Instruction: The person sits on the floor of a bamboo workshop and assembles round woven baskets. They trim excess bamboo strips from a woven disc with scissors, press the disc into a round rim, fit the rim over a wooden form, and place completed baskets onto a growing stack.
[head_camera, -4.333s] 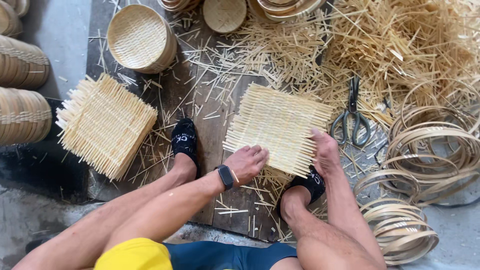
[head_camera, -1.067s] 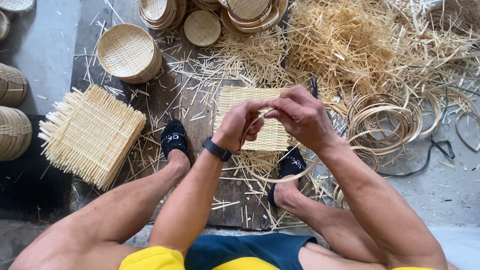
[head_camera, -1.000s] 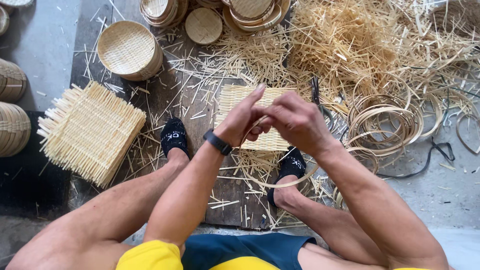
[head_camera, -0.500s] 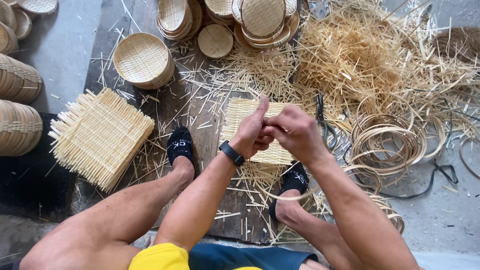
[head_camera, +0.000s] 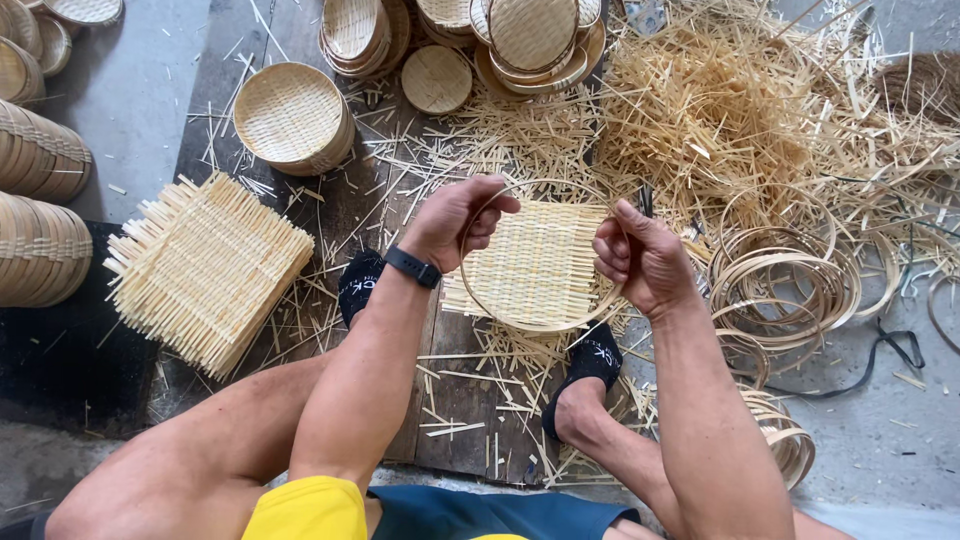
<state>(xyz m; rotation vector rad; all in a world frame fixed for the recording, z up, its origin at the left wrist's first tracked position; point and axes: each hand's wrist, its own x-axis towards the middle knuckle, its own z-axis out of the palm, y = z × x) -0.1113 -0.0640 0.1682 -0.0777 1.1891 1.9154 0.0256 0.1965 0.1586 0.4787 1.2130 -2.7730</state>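
— What did the hands have just then?

— A thin bamboo hoop (head_camera: 540, 325), held up between them. The left hand (head_camera: 455, 215) had its fingers curled tight round the hoop's left side; the right hand (head_camera: 635, 260) was fisted on the right side, thumb up.

— And under it?

— A flat woven mat (head_camera: 535, 265) lay on the dark board (head_camera: 460, 400), right below the hoop, framed by it from where I stood. Both feet in black socks (head_camera: 360, 285) sat beside the mat.

— Anything else about?

— A stack of square mats (head_camera: 205, 270) to the left, a round woven basket (head_camera: 290, 115) beyond it, loose hoops (head_camera: 790, 280) coiled on the right, and a heap of bamboo strips (head_camera: 720, 110) behind.
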